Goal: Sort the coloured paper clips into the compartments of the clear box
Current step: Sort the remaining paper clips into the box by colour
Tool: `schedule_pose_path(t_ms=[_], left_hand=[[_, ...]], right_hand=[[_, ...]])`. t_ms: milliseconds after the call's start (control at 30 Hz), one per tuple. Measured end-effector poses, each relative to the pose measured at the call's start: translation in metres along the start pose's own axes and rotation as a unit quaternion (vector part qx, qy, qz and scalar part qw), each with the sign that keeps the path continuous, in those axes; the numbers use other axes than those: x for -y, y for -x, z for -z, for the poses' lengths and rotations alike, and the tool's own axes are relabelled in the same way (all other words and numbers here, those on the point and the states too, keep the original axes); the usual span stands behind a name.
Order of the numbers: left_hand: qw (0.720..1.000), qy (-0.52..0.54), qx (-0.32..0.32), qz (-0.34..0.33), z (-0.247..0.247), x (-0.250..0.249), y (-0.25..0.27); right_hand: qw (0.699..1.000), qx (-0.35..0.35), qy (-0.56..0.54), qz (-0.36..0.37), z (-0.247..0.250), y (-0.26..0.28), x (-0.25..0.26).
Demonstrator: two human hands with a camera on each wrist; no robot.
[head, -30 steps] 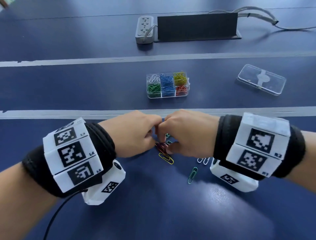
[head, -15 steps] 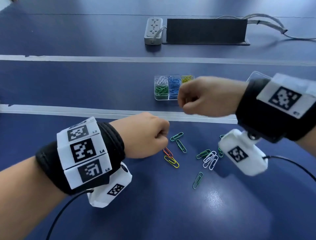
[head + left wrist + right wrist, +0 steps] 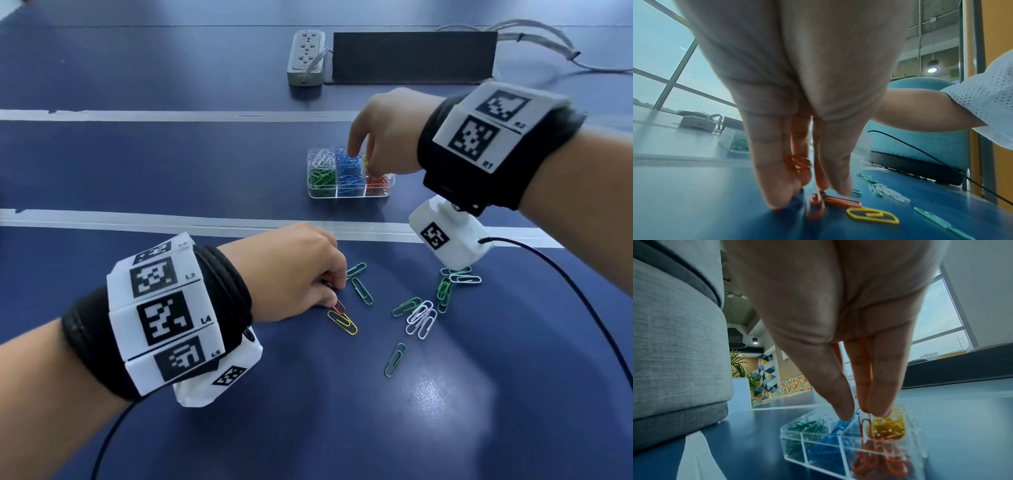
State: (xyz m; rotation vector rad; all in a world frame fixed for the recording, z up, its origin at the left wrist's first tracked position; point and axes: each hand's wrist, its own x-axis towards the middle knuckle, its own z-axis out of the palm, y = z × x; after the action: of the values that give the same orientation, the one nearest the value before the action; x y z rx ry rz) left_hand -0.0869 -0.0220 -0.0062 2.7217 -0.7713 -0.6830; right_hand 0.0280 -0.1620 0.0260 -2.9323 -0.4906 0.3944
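The clear box (image 3: 349,194) stands mid-table, holding white, blue, green, red and yellow clips in separate compartments (image 3: 803,449). My right hand (image 3: 363,164) hovers over it, fingers pointing down. A red clip (image 3: 864,425) hangs from its fingertips (image 3: 879,410) above the red and yellow compartments, and the thumb touches a blue clip (image 3: 844,423). My left hand (image 3: 334,291) is at the loose pile and pinches a red clip (image 3: 797,163). Its fingertips (image 3: 777,199) touch the table beside more red clips (image 3: 815,206). A yellow clip (image 3: 342,322) lies just beyond.
Green clips (image 3: 361,291) and white clips (image 3: 421,318) lie scattered on the blue table, right of my left hand. A power strip (image 3: 306,56), a black panel (image 3: 414,56) and cables (image 3: 548,41) sit at the back. White tape lines (image 3: 171,219) cross the table.
My right hand left the pile, rose and moved back to the box, where its fingers now point down. My left hand stayed at the pile and lowered its fingers onto the red clips.
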Motion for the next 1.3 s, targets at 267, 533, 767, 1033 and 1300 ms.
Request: schedule_pose_path(t_ms=[267,533,767,1033,1300], left_hand=[[0.999,-0.036,0.013,0.000,-0.001,0.000,-0.002],[1.000,0.004,0.020,0.001,0.003,-0.001,0.000],[0.997,0.040,-0.071,0.002,0.017,0.002,-0.009],[0.977,-0.032,-0.200,0.060,0.062,-0.013,-0.073],[0.976,-0.147,-0.140,0.077,0.067,-0.030,-0.112]], right_hand=[[0.999,-0.022,-0.023,0.024,0.003,0.014,-0.007],[0.998,-0.009,-0.042,0.050,-0.012,0.044,-0.016],[0.994,-0.018,-0.093,0.051,-0.012,0.069,-0.035],[0.995,-0.008,-0.097,-0.005,-0.016,0.080,-0.059],[0.994,-0.004,-0.105,0.002,-0.017,0.086,-0.064]])
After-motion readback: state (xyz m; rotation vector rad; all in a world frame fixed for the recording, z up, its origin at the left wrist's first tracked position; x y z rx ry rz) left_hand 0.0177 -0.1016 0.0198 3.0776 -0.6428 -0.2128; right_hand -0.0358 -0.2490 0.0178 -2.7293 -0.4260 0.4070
